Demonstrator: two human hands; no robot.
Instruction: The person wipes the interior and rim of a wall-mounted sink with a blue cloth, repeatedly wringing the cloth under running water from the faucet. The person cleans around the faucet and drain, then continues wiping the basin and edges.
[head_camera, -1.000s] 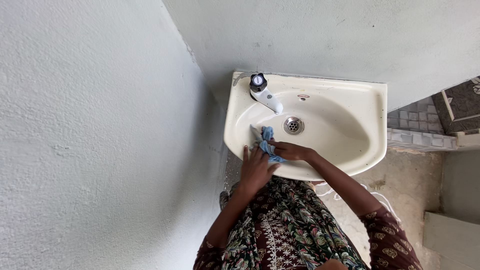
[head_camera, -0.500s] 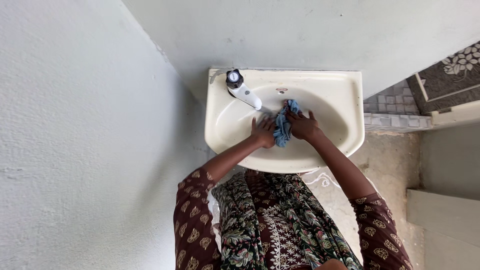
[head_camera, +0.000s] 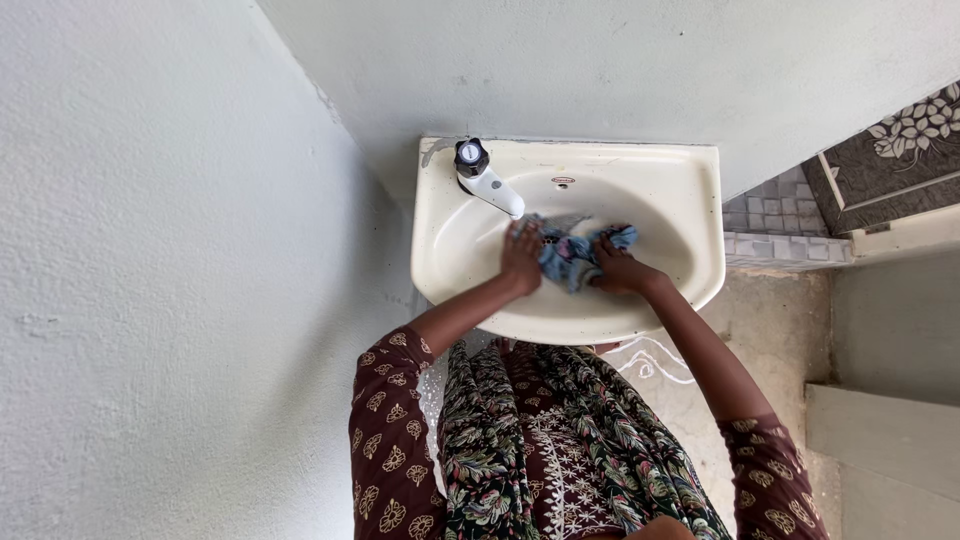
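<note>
A cream wash basin (head_camera: 680, 200) is fixed to the pale wall in the head view. A white tap (head_camera: 490, 182) with a dark knob stands at its back left. Under the spout, a wet blue cloth (head_camera: 572, 256) is stretched between both hands inside the bowl. My left hand (head_camera: 522, 255) grips the cloth's left end. My right hand (head_camera: 620, 272) grips the right end. The cloth covers the drain.
Pale plaster walls close in on the left (head_camera: 170, 250) and behind the basin. A tiled ledge (head_camera: 785, 235) and a patterned dark panel (head_camera: 890, 150) lie to the right. Bare concrete floor (head_camera: 770, 340) runs below the basin, with a pale slab (head_camera: 880, 440) at the right.
Both hands moved from the basin's front rim into the bowl under the tap. The bunched cloth is now pulled out wide between the hands. The view shifted.
</note>
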